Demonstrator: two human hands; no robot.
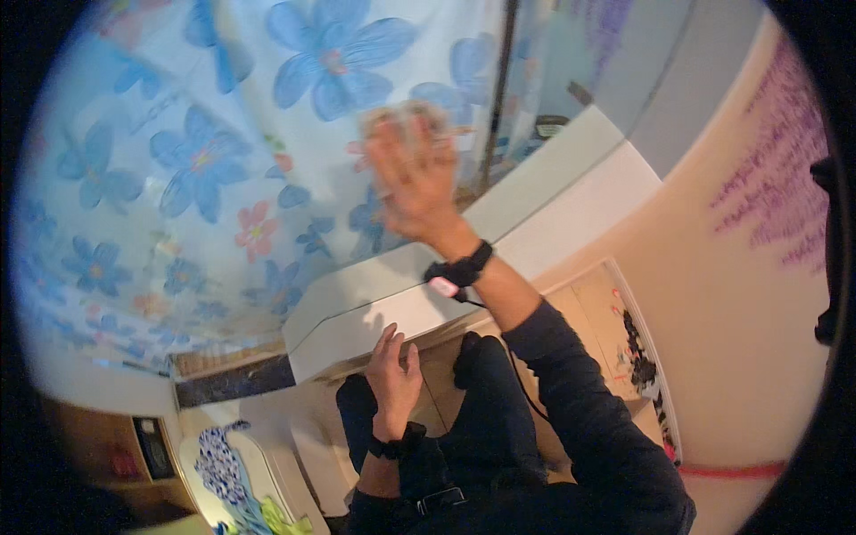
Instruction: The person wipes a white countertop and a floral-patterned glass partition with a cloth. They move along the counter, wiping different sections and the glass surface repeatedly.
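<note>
My right hand (414, 177) is stretched out flat over a white curtain or sheet (214, 267) printed with blue and pink flowers. Motion blurs its fingertips, which press on a pale, crumpled wad (404, 117); its material cannot be made out. Whether glass lies between the hand and the flowered fabric is unclear. Below it, my left hand (394, 374) hangs near a white ledge (401, 307), fingers apart and slightly bent, holding nothing. Both wrists wear black bands, the right one with a small lit device (443, 286) and a cable.
A dark upright frame (498, 93) borders the fabric on the right. Purple flower decoration covers the wall (735, 281). At lower left, patterned and yellow-green cloths (221, 461) lie on a pale surface, beside a wooden shelf (100, 441). My legs (495, 408) stand below the ledge.
</note>
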